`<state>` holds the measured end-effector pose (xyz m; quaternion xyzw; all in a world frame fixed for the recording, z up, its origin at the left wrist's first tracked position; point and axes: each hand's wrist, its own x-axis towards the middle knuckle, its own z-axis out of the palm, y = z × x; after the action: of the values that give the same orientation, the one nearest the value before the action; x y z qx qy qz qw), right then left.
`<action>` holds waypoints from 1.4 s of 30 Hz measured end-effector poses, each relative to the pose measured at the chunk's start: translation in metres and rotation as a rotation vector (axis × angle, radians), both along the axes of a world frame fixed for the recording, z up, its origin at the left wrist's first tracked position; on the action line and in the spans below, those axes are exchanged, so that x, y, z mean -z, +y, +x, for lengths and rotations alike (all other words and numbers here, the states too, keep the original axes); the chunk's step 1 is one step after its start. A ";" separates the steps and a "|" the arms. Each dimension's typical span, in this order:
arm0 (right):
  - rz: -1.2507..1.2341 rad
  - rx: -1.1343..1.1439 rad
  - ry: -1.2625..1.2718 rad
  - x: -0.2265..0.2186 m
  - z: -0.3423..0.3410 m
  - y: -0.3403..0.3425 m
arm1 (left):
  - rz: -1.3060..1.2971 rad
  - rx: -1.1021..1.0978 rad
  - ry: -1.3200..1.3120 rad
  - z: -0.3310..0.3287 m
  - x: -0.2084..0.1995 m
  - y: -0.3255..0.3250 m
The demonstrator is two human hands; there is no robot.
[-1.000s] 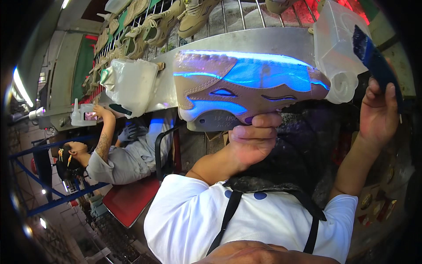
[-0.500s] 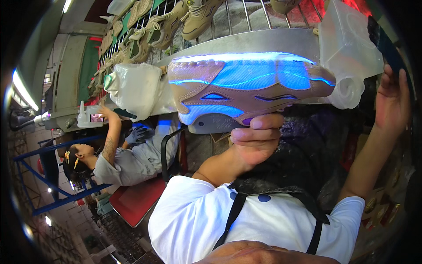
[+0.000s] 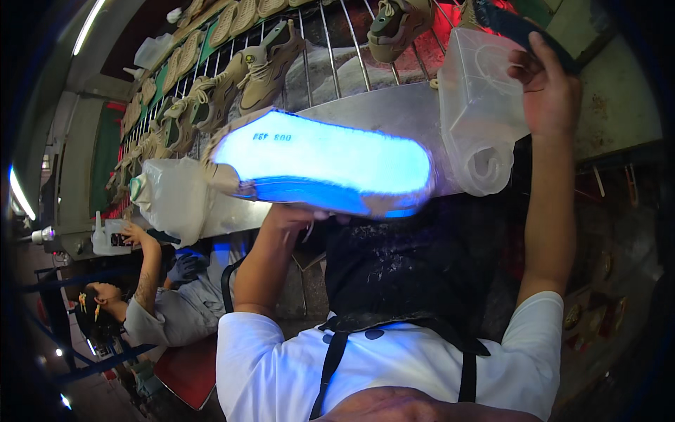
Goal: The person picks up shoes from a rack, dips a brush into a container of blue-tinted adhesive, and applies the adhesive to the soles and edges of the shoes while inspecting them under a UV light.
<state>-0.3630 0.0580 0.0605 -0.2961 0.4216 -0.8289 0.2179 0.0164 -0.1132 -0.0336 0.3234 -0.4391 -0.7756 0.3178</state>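
A beige lace-up shoe upper, stretched on a last (image 3: 330,158), is tilted so that its pale underside faces up under bright blue light. My left hand (image 3: 287,216) grips it from beneath; most of those fingers are hidden behind it. Up at the right, my right hand (image 3: 552,88) is closed around a long, dark, flat brush-like tool (image 3: 527,35), whose tip points to the upper left. Below that tool stands a translucent plastic jug (image 3: 481,91), with its round mouth toward me. The tool and the shoe upper are apart.
A metal ledge (image 3: 394,109) runs behind the shoe upper, backed by a barred rack (image 3: 330,56) carrying beige shoes (image 3: 271,70) and soles (image 3: 242,17). Another cloudy jug (image 3: 176,200) stands left. Beyond it, a seated co-worker (image 3: 176,302) holds a small white bottle (image 3: 109,235).
My left hand has rolled the shoe upper from its side view to show its underside. My right hand has lifted the brush-like tool above the right jug. The view has shifted.
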 end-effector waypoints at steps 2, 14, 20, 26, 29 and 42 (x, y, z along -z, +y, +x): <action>0.071 0.053 0.023 0.005 0.008 0.005 | -0.159 0.014 -0.159 0.002 0.003 -0.012; 0.238 0.105 -0.056 -0.007 0.013 0.008 | -2.225 0.293 -0.516 -0.096 -0.096 -0.160; 0.295 0.137 -0.082 -0.010 0.016 0.007 | -2.504 0.669 -0.665 -0.175 -0.069 -0.227; 0.281 0.112 -0.084 -0.012 0.020 0.005 | -2.723 0.642 -0.585 -0.224 -0.001 -0.286; 0.271 0.104 -0.086 -0.009 0.022 0.004 | -2.776 0.586 -0.598 -0.230 0.005 -0.299; 0.271 0.118 -0.082 -0.004 0.011 0.009 | -1.471 0.060 -0.596 -0.116 0.018 -0.094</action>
<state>-0.3523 0.0665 0.0644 -0.2044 0.5369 -0.7873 0.2238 -0.0995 -0.2076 -0.0515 0.2123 -0.9140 -0.1757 0.2979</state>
